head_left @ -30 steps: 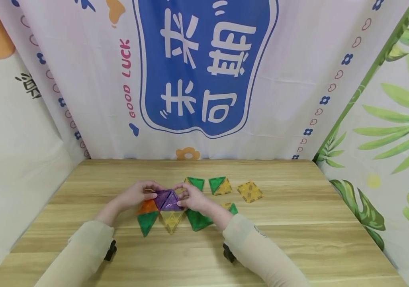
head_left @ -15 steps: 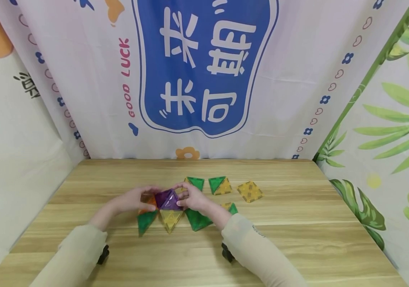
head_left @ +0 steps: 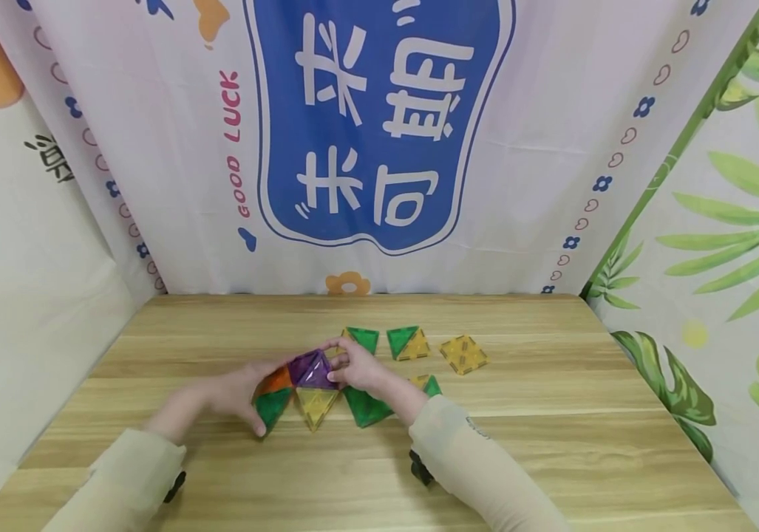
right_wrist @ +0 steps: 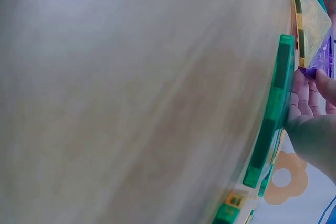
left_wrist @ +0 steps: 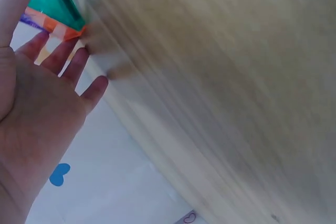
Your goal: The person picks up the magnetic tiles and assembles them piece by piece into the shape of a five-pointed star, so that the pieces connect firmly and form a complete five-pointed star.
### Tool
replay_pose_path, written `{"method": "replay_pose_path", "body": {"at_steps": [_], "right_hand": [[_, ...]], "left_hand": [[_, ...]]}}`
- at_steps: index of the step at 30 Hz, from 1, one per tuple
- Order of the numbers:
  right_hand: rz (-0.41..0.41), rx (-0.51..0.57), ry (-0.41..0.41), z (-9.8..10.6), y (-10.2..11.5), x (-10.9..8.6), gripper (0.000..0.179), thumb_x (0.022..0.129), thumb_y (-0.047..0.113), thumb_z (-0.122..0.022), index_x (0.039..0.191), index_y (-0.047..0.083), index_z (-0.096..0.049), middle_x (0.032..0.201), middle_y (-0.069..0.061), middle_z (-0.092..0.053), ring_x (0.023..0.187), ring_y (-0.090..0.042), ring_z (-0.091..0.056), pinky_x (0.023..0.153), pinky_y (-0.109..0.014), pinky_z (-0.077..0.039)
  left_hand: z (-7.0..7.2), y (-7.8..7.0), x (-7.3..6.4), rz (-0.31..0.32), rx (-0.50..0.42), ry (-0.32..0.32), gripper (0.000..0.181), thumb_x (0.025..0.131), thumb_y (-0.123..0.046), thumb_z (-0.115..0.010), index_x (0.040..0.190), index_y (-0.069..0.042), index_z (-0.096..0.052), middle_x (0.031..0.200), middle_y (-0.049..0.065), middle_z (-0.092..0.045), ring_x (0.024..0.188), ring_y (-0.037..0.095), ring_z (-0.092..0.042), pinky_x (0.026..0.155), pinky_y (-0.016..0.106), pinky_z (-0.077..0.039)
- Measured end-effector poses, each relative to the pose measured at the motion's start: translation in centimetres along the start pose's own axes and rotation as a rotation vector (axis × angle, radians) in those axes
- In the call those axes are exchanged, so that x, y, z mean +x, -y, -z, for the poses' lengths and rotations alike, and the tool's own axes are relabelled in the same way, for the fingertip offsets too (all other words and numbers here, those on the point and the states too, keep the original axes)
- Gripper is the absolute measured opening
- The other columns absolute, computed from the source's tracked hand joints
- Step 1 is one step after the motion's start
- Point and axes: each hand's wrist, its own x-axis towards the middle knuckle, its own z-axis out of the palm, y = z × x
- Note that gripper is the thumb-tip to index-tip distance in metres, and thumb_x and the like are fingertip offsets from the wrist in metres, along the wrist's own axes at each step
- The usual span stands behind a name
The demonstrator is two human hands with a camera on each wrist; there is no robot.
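Observation:
Translucent magnetic tiles lie joined at the left of the table: two purple triangles (head_left: 318, 373), an orange tile (head_left: 279, 380), a green triangle (head_left: 271, 406) and a yellow triangle (head_left: 316, 405). My right hand (head_left: 362, 369) pinches the right purple triangle; the right wrist view shows the thumb on the purple tile (right_wrist: 321, 59). Spread around the left end is my left hand (head_left: 231, 391), its thumb by the green triangle's front tip and its fingers behind the orange tile. Those fingers (left_wrist: 73, 65) look fairly straight in the left wrist view, touching or close to the orange edge (left_wrist: 58, 27).
A large green triangle (head_left: 362, 408) lies under the right forearm, beside a small green-and-yellow piece (head_left: 432, 386). Farther back are two green-and-yellow squares (head_left: 363, 338) (head_left: 409, 343) and a yellow square (head_left: 464, 355). A printed cloth (head_left: 519, 222) hangs behind the table.
My left hand has let go of the left purple triangle and moved left and nearer, spreading around the orange and green tiles. My right hand stays at the right purple triangle.

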Motion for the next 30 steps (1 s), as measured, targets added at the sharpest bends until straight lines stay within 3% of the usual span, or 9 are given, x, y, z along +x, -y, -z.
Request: {"method": "replay_pose_path", "body": {"at_steps": [6, 16, 23, 30], "right_hand": [[0.004, -0.019, 0.011, 0.0, -0.3, 0.2, 0.051, 0.082, -0.015, -0.06, 0.126, 0.011, -0.051, 0.096, -0.016, -0.064, 0.078, -0.02, -0.062, 0.066, -0.034, -0.055], [0.039, -0.118, 0.041, 0.4, -0.5, 0.4, 0.058, 0.078, -0.017, -0.064, 0.127, 0.009, -0.048, 0.09, -0.009, -0.06, 0.076, -0.02, -0.061, 0.066, -0.031, -0.056], [0.061, -0.2, 0.065, 0.8, -0.6, 0.5, 0.064, 0.078, -0.016, -0.065, 0.131, 0.013, -0.046, 0.094, -0.011, -0.063, 0.075, -0.016, -0.058, 0.065, -0.026, -0.052], [0.115, -0.435, 0.092, 1.0, -0.6, 0.6, 0.063, 0.079, 0.0, -0.074, 0.134, 0.015, -0.047, 0.099, -0.006, -0.064, 0.075, -0.01, -0.056, 0.066, -0.022, -0.048]], "left_hand": [[-0.7, 0.4, 0.2, 0.027, 0.122, -0.041, 0.121, 0.056, -0.05, -0.086, 0.152, -0.018, -0.019, 0.15, 0.022, -0.029, 0.135, 0.049, -0.022, 0.103, 0.07, -0.018], [-0.8, 0.3, 0.5, 0.027, 0.133, -0.076, 0.116, 0.057, -0.051, -0.086, 0.15, -0.019, -0.024, 0.149, 0.024, -0.027, 0.135, 0.05, -0.021, 0.099, 0.075, -0.016], [-1.2, 0.6, 1.0, 0.005, 0.17, -0.109, 0.116, 0.056, -0.057, -0.084, 0.149, -0.016, -0.028, 0.147, 0.022, -0.031, 0.134, 0.047, -0.025, 0.098, 0.074, -0.019], [-1.6, 0.7, 1.3, -0.009, 0.198, -0.144, 0.116, 0.056, -0.062, -0.081, 0.146, -0.008, -0.032, 0.145, 0.019, -0.035, 0.133, 0.042, -0.028, 0.098, 0.073, -0.021]]}}
